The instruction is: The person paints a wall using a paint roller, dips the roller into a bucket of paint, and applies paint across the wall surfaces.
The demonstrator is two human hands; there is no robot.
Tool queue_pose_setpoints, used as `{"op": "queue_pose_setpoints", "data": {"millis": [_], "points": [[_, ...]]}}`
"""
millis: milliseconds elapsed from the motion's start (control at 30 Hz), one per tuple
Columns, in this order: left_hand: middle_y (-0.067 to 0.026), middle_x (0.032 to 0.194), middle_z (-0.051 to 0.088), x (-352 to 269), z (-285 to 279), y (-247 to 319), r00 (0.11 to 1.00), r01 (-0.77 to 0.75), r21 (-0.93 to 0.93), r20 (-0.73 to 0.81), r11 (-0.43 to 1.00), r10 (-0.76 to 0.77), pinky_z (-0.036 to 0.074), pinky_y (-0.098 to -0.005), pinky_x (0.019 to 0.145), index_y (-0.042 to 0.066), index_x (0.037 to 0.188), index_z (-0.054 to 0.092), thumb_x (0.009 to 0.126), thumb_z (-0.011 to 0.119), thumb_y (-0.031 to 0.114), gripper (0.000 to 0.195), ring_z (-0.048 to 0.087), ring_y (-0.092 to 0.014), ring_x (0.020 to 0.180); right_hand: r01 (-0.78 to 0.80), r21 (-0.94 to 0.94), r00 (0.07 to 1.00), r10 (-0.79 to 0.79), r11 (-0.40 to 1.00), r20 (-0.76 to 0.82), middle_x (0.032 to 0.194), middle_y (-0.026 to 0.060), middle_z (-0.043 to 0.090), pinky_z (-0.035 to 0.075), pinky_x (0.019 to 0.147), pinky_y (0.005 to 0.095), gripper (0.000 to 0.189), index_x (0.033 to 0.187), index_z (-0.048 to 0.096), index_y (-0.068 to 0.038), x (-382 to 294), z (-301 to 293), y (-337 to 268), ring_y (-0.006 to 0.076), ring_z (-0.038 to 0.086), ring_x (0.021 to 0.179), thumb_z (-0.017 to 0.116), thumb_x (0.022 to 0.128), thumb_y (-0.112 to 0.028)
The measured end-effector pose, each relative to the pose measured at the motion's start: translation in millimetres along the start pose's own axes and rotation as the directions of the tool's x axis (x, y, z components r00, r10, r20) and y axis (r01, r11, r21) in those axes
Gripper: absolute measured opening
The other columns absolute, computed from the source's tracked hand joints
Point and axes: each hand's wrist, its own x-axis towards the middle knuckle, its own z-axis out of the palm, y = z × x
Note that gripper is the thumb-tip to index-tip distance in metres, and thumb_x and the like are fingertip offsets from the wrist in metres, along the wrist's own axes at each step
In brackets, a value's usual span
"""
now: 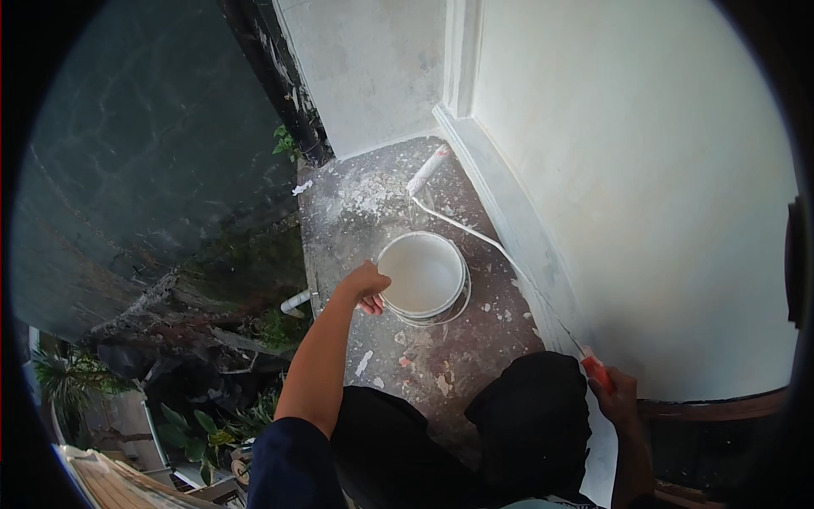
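My left hand (369,285) grips the left rim of a white plastic bucket (461,286), thumb over the edge and fingers outside. Pale, whitish paint or a coating shows inside the bucket; how deep it is I cannot tell. At the lower right, my right hand (613,394) holds the orange handle (596,371) of a paint roller. The roller's thin wire frame (467,227) runs up and left, past the bucket. Its white, paint-covered sleeve (427,170) is beyond the bucket, over the speckled floor near the wall corner.
A pale wall (636,191) with a ledge-like base (528,210) rises on the right; another wall (381,70) stands ahead. Paint flakes (365,362) litter the narrow floor. Beyond its left edge lie plants (191,432) and a white pipe stub (296,300). A dark pipe (280,76) stands near the corner.
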Motion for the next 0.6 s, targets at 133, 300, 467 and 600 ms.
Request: {"op": "queue_pose_setpoints", "data": {"millis": [133,300,467,600], "points": [[-0.0216,0.069,0.065,0,3,3,1.0,-0.012,0.045,0.008,0.999,0.012,0.056,-0.0372,0.045,-0.019,0.115,0.035,0.083,0.05,0.013,0.048,0.067,-0.028,0.054,0.05,0.188,0.99,-0.025,0.981,-0.138,0.065,0.0122,0.059,0.045,0.057,0.0302,0.025,0.097,0.065,0.001,94,65,-26,0.0164,0.055,0.057,0.065,0.086,-0.021],[-0.0222,0.067,0.063,1,9,1,0.998,0.012,0.068,-0.068,0.998,-0.008,0.055,-0.0376,0.043,-0.015,0.114,0.03,0.083,0.049,0.014,0.047,0.066,-0.029,0.052,0.144,0.416,0.979,-0.067,0.898,-0.194,0.058,0.0121,0.054,0.042,0.052,0.0331,0.032,0.082,0.061,0.0,259,132,-99,0.0187,0.05,0.05,0.061,0.09,-0.031],[-0.0233,0.069,0.063,8,12,2,0.991,-0.013,0.126,-0.129,0.992,0.03,0.056,-0.0384,0.045,-0.015,0.121,0.023,0.084,0.049,0.014,0.054,0.066,-0.029,0.054,0.267,0.525,0.948,-0.122,0.808,-0.295,0.064,0.0217,0.059,0.045,0.057,0.0417,0.039,0.078,0.057,0.002,384,193,-175,0.0377,0.059,0.058,0.058,0.09,-0.035],[-0.0233,0.07,0.063,14,8,3,0.997,0.046,0.124,-0.059,0.991,-0.039,0.055,-0.0383,0.046,-0.013,0.127,0.012,0.085,0.049,0.014,0.062,0.067,-0.029,0.056,0.161,0.527,0.982,-0.081,0.835,-0.172,0.072,0.0275,0.061,0.048,0.062,0.047,0.037,0.082,0.056,0.002,410,257,-171,0.0461,0.061,0.071,0.056,0.09,-0.034]]}}
